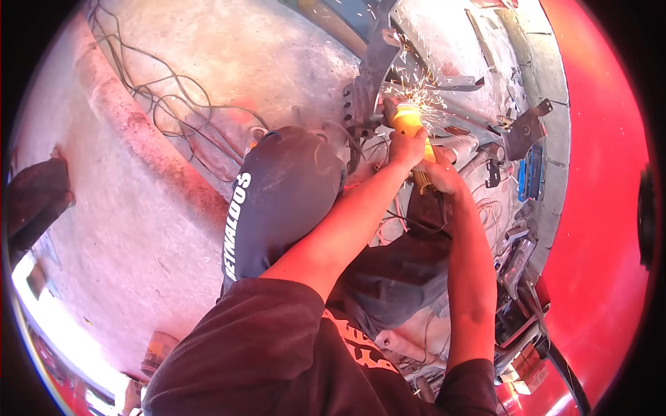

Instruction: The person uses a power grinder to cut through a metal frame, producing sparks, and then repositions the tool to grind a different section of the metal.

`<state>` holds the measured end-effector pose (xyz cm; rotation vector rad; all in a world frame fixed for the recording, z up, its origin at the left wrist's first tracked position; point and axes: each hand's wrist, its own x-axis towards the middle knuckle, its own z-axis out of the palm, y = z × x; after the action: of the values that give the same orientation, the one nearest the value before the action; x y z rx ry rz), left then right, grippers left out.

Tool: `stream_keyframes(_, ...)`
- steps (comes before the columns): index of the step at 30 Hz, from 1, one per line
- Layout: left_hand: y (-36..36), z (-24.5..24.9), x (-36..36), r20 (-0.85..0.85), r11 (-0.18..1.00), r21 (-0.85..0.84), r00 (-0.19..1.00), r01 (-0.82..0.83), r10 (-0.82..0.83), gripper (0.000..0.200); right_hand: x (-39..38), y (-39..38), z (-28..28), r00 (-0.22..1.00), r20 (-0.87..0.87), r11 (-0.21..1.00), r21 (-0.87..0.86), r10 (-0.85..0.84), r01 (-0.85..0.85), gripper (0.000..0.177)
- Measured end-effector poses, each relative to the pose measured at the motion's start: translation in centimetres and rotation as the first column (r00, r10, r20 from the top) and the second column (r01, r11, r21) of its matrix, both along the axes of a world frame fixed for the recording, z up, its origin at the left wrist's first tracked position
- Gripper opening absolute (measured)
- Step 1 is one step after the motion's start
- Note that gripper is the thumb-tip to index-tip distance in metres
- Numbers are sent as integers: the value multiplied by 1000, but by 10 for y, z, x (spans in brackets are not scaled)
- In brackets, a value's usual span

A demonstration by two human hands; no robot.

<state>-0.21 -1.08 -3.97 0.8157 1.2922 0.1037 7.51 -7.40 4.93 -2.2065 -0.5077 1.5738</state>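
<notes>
My left hand (408, 148) is wrapped round the body of a yellow angle grinder (407, 119). Lower down, my right hand (445, 175) grips the rear of the same tool, close to its vented end. A spray of bright sparks (420, 90) flies from the grinder's head, where it meets dark metal. The glare hides the disc and the exact contact point. A curved metal piece (378, 66) rises beside the head. Below my right hand, a black cord (416, 225) loops near my dark trouser leg.
A bent knee in dark cloth with white lettering (284, 201) is left of my arms. Tangled cables (166, 104) lie on the concrete floor. Rightward are a metal bracket (527, 132), a blue object (531, 173), scattered metal pieces and a large red surface (603, 208).
</notes>
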Motion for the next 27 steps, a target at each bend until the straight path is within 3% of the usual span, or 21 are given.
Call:
stream_keyframes(7,4,-5,3,3,1000,-24,1000,-5,5,92,-11,9,14,981,-112,985,39,-161,166,67)
stream_keyframes(13,13,-2,5,13,998,-61,1000,-24,25,93,2,12,-1,991,-81,994,-13,-110,110,63)
stream_keyframes(16,8,0,5,5,998,-66,1000,-13,14,94,5,8,1,987,-163,996,86,0,14,63)
stream_keyframes(19,-1,0,6,-29,1000,-2,999,-13,13,96,-17,12,25,994,-16,992,64,-108,109,64)
stream_keyframes(22,6,-2,5,-8,999,-32,1000,-8,8,96,-8,13,15,999,25,998,59,-20,19,66)
stream_keyframes(25,7,-9,7,46,997,-70,998,-38,42,97,-3,14,7,975,-182,991,11,-129,133,68)
stream_keyframes(27,-7,-26,16,5,999,-27,999,41,-41,97,3,4,5,990,-125,997,19,-68,71,68)
